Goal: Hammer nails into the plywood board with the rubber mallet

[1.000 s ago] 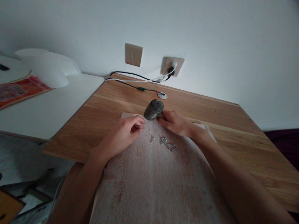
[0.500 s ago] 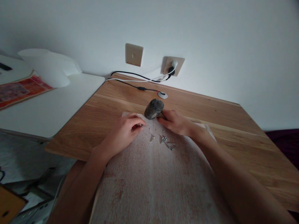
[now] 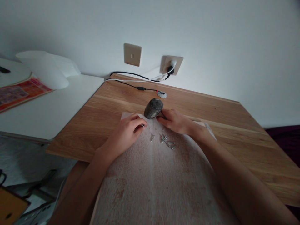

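Observation:
My left hand [image 3: 128, 129] is closed in a pinch above the far left part of a pale, worn board [image 3: 145, 187]. A small metal screw [image 3: 143, 125] shows its end between the thumb and finger. My right hand [image 3: 173, 120] is wrapped round the handle of a mallet, whose dark, scuffed head [image 3: 153, 108] stands just left of the fingers near the board's far edge. Most of the handle is hidden by the hand. Several loose silver screws [image 3: 164, 138] lie on the board nearer to me, and one screw [image 3: 152, 137] lies apart on the left.
Small dark spots [image 3: 156, 128] run in a row across the board. Under it is a wooden table [image 3: 93, 125], with cables [image 3: 140, 88] behind reaching a wall socket [image 3: 172, 65]. A white table [image 3: 79, 100] on the left bears a red-orange printed sheet [image 3: 25, 90].
The left hand has turned slightly, so the screw's end now shows more plainly between the fingers. The right hand and mallet look nearly still; the view has shifted a little.

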{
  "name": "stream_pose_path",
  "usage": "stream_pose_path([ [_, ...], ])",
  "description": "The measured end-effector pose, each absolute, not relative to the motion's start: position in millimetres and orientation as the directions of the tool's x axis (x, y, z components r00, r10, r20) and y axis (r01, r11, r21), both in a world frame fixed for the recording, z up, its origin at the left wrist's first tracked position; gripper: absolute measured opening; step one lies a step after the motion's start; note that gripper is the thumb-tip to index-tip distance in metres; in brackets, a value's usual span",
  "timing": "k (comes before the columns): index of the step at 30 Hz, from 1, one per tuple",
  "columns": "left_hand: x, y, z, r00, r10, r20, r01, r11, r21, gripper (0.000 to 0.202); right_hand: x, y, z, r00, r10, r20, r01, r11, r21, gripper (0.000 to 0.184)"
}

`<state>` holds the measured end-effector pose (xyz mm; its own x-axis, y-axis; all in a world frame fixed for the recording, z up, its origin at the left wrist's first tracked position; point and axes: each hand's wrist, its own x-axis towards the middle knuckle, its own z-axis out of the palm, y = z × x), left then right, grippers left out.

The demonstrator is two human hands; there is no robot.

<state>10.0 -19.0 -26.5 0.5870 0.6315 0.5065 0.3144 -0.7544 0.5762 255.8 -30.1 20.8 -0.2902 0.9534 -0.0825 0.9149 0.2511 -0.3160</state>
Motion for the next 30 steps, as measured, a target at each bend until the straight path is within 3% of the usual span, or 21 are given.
stream_pose_path([
  [22, 9.6, -18.2, -23.0, 0.616, 0.604, 0.506, 0.361, -0.787, 0.5, 0.014, 260.2, -27.5, 16.3, -0.317, 0.947, -0.044, 0.906, 0.289, -0.308, 0.021],
  [30, 9.2, -18.9, -26.6, 0.591, 0.676, 0.44, 0.378, -0.714, 0.589, 0.02, 259.0, -27.7, 18.1, -0.29, 0.954, -0.079, 0.915, 0.252, -0.313, 0.018],
])
